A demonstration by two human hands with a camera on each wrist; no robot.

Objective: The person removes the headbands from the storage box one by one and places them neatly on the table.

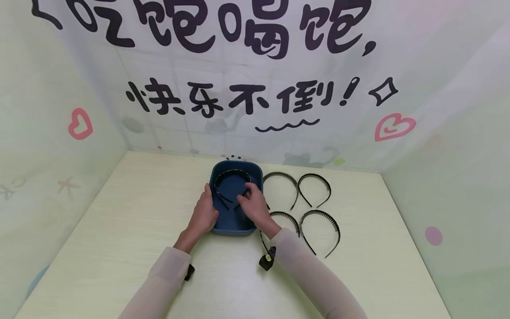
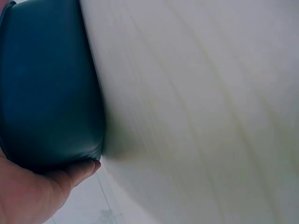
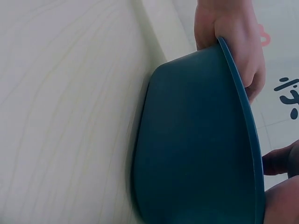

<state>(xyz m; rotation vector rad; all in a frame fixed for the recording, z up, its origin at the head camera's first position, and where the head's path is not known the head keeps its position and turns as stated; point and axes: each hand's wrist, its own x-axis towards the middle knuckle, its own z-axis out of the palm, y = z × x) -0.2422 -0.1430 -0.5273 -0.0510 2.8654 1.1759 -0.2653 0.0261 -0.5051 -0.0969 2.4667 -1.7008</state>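
A dark blue rectangular bin [image 1: 233, 225] sits at the back middle of the table. My left hand [image 1: 204, 213] grips its left wall; in the left wrist view, fingers [image 2: 77, 173] lie along the outside of the bin [image 2: 51, 84]. Inside it lies a black toothed headband [image 1: 233, 172], with more than one tip showing at its left leg, so a second one may lie with it. Over the bin's right side, my right hand [image 1: 255, 206] pinches the headband's right leg. In the right wrist view the bin wall [image 3: 196, 140] hides the headband.
Right of the bin, toothed headbands lie in two rows: a back left one [image 1: 292, 182], a back right one [image 1: 327, 184], a front left one [image 1: 292, 218] partly behind my right forearm, and a front right one [image 1: 336, 226]. Printed walls [image 1: 223, 137] border the table [image 1: 131, 212].
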